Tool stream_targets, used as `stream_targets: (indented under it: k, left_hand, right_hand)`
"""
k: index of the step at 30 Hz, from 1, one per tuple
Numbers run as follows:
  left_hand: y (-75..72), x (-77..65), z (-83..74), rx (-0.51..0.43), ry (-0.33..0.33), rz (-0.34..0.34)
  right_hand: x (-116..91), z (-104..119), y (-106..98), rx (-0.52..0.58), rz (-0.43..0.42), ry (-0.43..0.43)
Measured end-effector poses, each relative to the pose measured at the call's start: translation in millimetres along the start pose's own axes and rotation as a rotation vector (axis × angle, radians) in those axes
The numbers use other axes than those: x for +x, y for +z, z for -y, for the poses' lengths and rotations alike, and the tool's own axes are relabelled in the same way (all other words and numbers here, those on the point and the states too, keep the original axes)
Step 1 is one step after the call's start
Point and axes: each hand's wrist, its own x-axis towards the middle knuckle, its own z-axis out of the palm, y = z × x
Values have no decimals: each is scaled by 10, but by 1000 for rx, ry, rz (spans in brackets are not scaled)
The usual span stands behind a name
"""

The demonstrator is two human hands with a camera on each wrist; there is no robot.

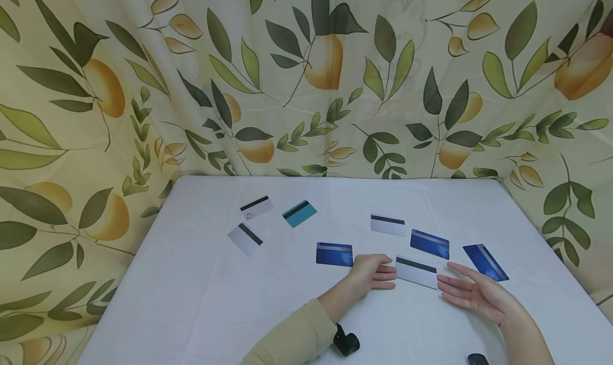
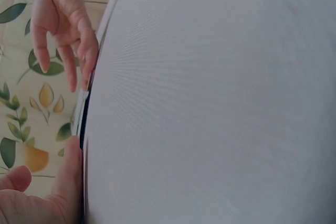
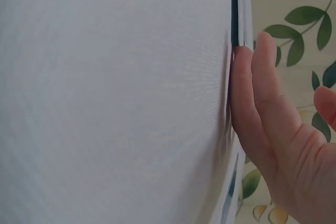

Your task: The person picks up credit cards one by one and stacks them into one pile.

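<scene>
A white card with a black stripe [image 1: 415,273] lies flat on the table between my two hands. My left hand [image 1: 369,273] is at its left edge, fingers extended toward it. From the other side, my right hand [image 1: 479,296] reaches in with loosely straight fingers, the tips right at the card's right edge. In the left wrist view the left hand [image 2: 47,198] lies low along the tabletop, opposite the right hand [image 2: 63,22]. The right wrist view shows the right hand [image 3: 278,124] with its fingers resting close to the table surface. A blue card [image 1: 334,254] sits just behind the left hand.
Around the hands lie a blue card [image 1: 430,243], another blue card [image 1: 486,262] and a white card [image 1: 387,226]. Farther left are a teal card [image 1: 299,214] and two white striped cards [image 1: 257,208]. A fruit-patterned curtain [image 1: 287,115] hangs behind the white table [image 1: 201,301].
</scene>
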Motion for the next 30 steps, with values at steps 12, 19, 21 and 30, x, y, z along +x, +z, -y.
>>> stream_targets:
  k: [12, 19, 21, 30]
  left_hand:
    - [45, 3, -14, 30, 19, -49]
    - [31, -17, -64, 88, -22, -10]
    - [17, -15, -75, 98, -34, 18]
    - [-25, 1, -115, 192, -69, 139]
  right_hand:
    - [-10, 11, -29, 44, 69, 23]
    - [-17, 10, -56, 71, 126, 62]
    - [-13, 9, -58, 56, 133, 69]
    - [1, 33, -59, -16, 171, 74]
